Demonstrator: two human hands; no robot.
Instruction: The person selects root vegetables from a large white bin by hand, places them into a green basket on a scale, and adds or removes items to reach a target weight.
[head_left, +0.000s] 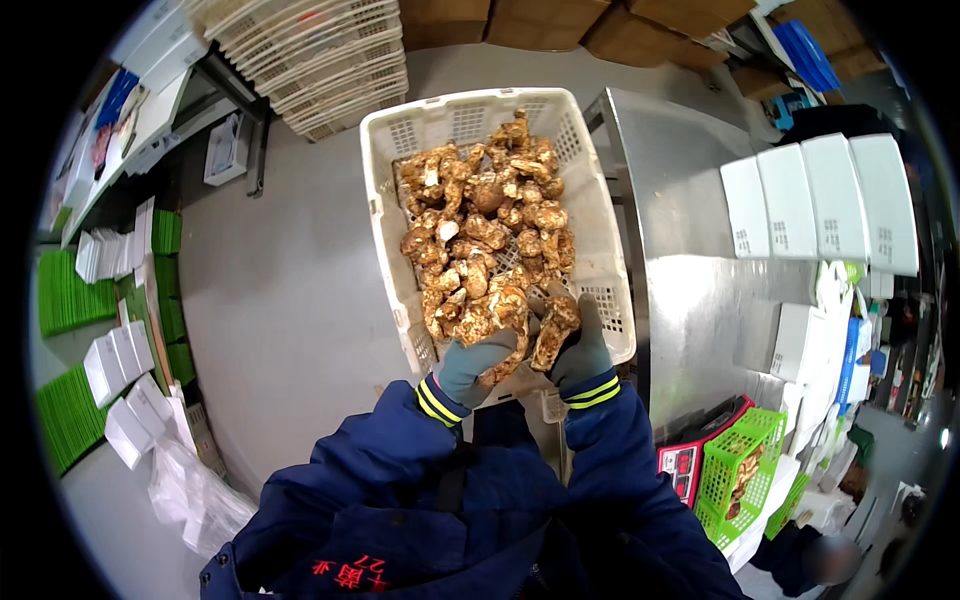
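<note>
A white plastic crate (611, 247) with perforated walls stands before me, its floor largely covered by matsutake-like mushrooms (487, 196), brown and cream with thick stems. At its near end, my left hand (474, 367), in a grey glove, grips a large pale-brown mushroom (504, 311) with a long curved stem. Beside it, my right hand (585, 352), gloved the same way, holds a smaller mushroom (556, 330), cap away from me and stem towards me. Both hands are over the crate's near rim, and some fingers are hidden behind the mushrooms.
Right of the crate runs a stainless steel table (690, 300) bearing white boxes (817, 206), a red scale (681, 472) and a green basket (739, 480) of mushrooms. Stacked crates (330, 67) stand at the far left. A co-worker (795, 559) is at lower right.
</note>
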